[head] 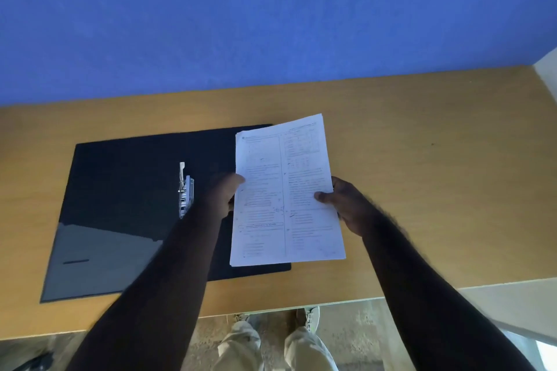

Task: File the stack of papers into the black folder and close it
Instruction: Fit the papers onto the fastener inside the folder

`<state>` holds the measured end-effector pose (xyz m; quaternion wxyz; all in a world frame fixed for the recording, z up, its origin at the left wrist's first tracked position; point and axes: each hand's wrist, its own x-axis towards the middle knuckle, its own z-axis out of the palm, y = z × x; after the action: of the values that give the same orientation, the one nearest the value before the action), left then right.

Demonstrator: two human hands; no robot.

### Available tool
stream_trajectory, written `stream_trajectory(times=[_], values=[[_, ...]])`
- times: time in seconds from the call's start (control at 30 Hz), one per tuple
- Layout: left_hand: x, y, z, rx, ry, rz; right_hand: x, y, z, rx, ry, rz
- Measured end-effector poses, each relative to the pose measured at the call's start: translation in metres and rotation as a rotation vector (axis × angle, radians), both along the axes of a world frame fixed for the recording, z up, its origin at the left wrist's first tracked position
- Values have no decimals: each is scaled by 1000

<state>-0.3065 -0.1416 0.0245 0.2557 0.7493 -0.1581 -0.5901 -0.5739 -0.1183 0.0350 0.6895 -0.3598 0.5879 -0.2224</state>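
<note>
The black folder (126, 190) lies open and flat on the wooden table (422, 175), its metal clip mechanism (184, 190) standing up near the spine. A stack of printed white papers (286, 190) is held above the folder's right half and the table. My left hand (221, 194) grips the stack's left edge, thumb on top. My right hand (343, 202) grips the right edge, thumb pressed on the page. The folder's right flap is mostly hidden under the papers and my left forearm.
A blue wall (271, 15) rises behind the table. The table's near edge (271, 310) runs just in front of my legs and shoes (307, 318). A pale surface (512, 301) adjoins the table at the right.
</note>
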Motion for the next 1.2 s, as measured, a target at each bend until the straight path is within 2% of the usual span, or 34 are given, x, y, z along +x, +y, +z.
stream_trajectory(times=[0.17, 0.27, 0.37, 0.47, 0.67, 1.2], values=[[54, 4, -1, -232, -353, 51, 41, 3, -13, 3, 35, -22], [89, 3, -6, -254, -541, 14, 63, 5, -19, 0, 36, -32], [110, 1, -11, -241, -615, -38, 80, 5, -24, 9, 40, -46], [124, 2, -21, -206, -596, -156, 90, 3, -29, 28, 57, -49], [138, -15, -25, -146, -435, -165, 104, 3, -33, 20, 108, -21], [149, 7, -32, -222, -148, 66, 130, 2, -35, -31, 232, 121]])
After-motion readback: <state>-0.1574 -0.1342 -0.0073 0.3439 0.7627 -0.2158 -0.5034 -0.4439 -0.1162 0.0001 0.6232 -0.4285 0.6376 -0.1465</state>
